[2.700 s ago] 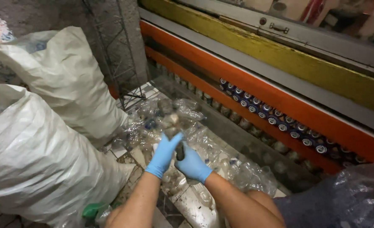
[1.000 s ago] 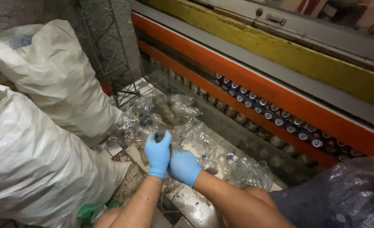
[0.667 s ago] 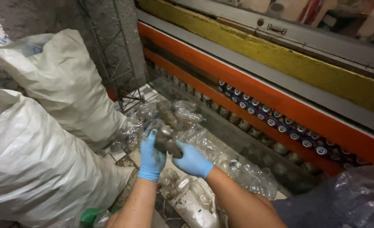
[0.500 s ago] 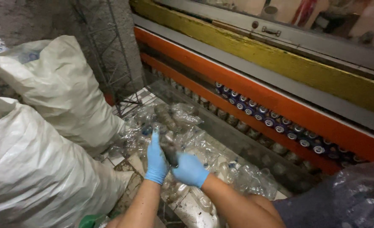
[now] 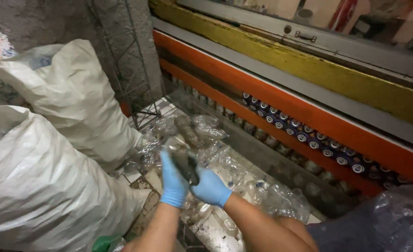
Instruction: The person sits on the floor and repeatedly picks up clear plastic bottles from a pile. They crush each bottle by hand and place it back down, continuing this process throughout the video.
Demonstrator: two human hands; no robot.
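Fingers (image 5: 169, 161) of my left hand (image 5: 174, 184), in a blue glove, are wrapped round the side of a dirty, dark plastic bottle (image 5: 186, 164), and my right hand (image 5: 211, 187), gloved the same way, is closed on its lower end from the other side. Both hands grip it just above the heap of crushed clear bottles (image 5: 225, 163) spread on the tiled floor (image 5: 157, 179).

A moment ago my left palm stood open and flat against the bottle; now it has curled shut around it, and the bottle sits tilted between my two hands with its upper end pointing away from me. I read that as a firmer two-handed hold on this one piece, though I cannot tell from here whether it has a cap or a label on it.

To my left, two big white woven sacks (image 5: 52, 186) stand full against the floor's left edge. Beyond the heap runs an orange and yellow framed shelf (image 5: 309, 112) with a row of blue-topped cans (image 5: 304, 137) lying under it. A dark plastic bag (image 5: 383, 224) bulges at my right.
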